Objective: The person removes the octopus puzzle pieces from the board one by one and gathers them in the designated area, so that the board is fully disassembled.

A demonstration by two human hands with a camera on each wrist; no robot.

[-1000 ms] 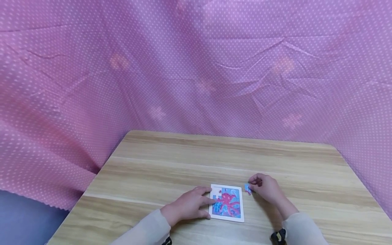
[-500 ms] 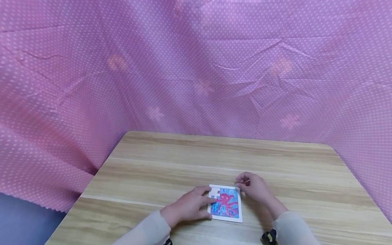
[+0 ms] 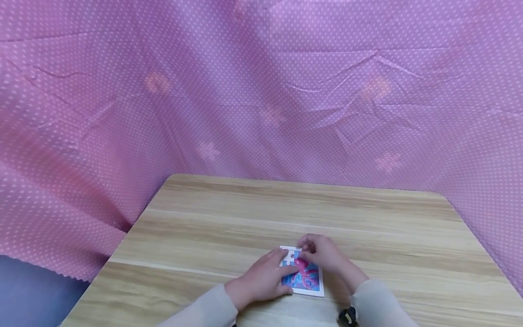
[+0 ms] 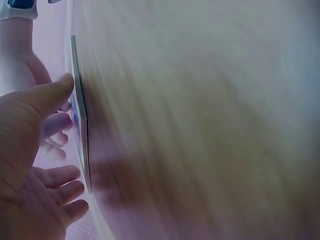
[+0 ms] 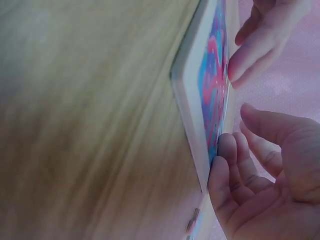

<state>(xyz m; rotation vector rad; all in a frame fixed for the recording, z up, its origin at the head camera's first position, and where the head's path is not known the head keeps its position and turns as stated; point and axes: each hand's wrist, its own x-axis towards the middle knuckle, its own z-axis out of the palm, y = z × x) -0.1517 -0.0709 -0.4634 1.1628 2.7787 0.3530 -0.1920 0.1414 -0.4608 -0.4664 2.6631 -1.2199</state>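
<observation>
Pink dotted cloth: it hangs behind the counter, with some folds and pale flower shapes.
Wooden counter: it carries the puzzle, rather close to you.
Puzzle: it lies flat on the counter, at your two hands; inside the white border you see a pink octopus on blue, and the far left part shows white.
Left hand: your grip is spread; the thumb is at the near left corner of the puzzle and one finger lies over the picture.
Right hand: it is over the far right part of the puzzle, fingers curled; I cannot tell whether your grip pinches something.
Black strap: it is at your right wrist, beside the pale sleeve.
</observation>
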